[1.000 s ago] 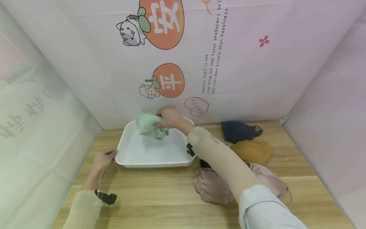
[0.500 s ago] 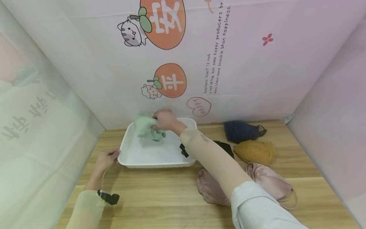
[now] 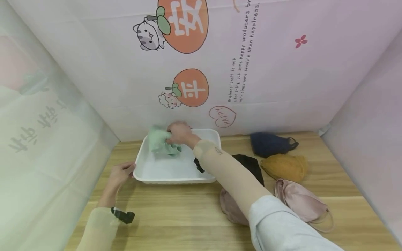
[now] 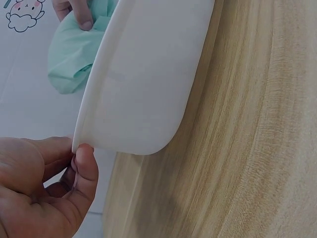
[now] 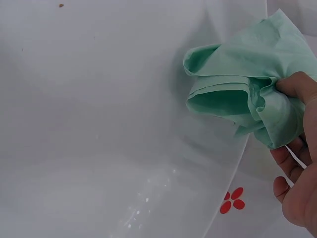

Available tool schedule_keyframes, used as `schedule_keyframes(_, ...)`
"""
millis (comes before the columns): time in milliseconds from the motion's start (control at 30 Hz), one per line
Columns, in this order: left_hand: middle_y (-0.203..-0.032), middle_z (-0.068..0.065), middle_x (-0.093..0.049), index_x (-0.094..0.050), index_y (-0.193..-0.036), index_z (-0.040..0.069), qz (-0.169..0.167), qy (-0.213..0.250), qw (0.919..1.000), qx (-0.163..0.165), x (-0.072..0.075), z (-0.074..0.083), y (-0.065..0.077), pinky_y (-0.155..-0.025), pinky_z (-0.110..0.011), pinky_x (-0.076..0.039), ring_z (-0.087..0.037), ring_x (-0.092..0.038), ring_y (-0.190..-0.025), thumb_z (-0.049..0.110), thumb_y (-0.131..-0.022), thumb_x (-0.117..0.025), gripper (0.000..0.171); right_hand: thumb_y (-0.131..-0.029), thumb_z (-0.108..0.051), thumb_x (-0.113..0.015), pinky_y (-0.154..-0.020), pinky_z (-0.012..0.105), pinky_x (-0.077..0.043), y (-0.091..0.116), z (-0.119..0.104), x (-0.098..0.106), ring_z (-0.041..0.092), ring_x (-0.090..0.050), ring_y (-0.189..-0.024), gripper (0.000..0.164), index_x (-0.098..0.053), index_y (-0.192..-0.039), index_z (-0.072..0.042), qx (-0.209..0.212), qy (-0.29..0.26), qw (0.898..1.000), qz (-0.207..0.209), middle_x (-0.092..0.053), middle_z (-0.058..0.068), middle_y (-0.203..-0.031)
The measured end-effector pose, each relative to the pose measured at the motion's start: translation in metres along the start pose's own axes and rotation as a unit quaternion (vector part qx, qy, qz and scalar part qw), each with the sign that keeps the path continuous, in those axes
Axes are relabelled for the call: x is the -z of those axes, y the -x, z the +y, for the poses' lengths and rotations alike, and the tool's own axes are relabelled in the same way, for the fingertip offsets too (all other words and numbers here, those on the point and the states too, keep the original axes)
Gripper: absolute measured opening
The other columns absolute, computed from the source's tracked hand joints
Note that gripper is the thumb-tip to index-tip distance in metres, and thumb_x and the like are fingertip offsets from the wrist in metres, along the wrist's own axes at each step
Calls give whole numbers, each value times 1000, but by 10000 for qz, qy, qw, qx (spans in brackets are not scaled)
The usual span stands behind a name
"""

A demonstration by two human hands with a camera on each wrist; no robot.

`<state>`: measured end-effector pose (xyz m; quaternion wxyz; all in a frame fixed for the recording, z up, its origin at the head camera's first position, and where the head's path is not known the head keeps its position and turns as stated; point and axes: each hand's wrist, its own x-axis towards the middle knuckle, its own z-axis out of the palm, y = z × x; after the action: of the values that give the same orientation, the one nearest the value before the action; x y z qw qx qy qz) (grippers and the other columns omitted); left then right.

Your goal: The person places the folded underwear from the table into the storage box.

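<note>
A white rectangular tray [image 3: 169, 170] stands on the table against the back wall. At its left front corner, my left hand [image 3: 120, 174] pinches the rim; the left wrist view shows thumb and fingers on either side of the tray's edge [image 4: 143, 74]. My right hand [image 3: 180, 133] reaches over the tray and grips a crumpled mint-green cloth [image 3: 160, 141] near the back left. In the right wrist view, the cloth [image 5: 252, 74] shows folded, open-ended layers, and its top is bunched under the thumb of my right hand [image 5: 302, 173]. Whether it touches the tray's bottom is unclear.
To the right lie a navy fabric bundle [image 3: 270, 144] with a loop, a mustard one [image 3: 284, 167], a black one [image 3: 249, 165] and pink satin [image 3: 298, 198] with a cord. My right forearm partly covers the black and pink fabrics. Printed cloth walls [image 3: 267, 69] enclose the table.
My right hand and the green cloth have moved slightly left relative to the tray. My left hand stays at the tray's corner. The head view has shifted a little.
</note>
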<state>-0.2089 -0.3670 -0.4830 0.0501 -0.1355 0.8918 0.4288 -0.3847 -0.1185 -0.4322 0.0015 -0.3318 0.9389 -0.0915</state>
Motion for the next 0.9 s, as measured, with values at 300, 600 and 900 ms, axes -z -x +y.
schedule_keyframes(300, -100, -11, -72, -54, -140, -3, -24, 83, 10000, -11, -2, 2, 1, -93, -47, -53, -20, -64, -89, 30, -106, -51, 48, -88, -52, -71, -96, 35, -44, -4, -2, -17, 14, -49, -89, 42, -70, -116, -21, -65, 12, 9997, -251, -61, -9, -90)
schedule_keyframes(600, -96, -9, -71, -55, -137, -5, 18, 71, 10000, -51, -2, 1, 1, -89, -43, -55, -17, -63, -85, 27, -106, -51, 45, -88, -52, -71, -95, 34, -43, -8, -9, -23, 12, -48, -85, 33, -71, -103, -23, 27, 298, 9991, -299, -57, -10, -82)
schedule_keyframes(900, -90, -7, -72, -57, -136, -6, 124, 87, 9999, 9, -2, 1, -1, -86, -41, -55, -19, -65, -84, 25, -105, -52, 43, -84, -56, -73, -110, 41, -39, -13, -11, -31, 15, -53, -102, 49, -69, -120, -22, 16, 369, 9987, -347, -63, -8, -102)
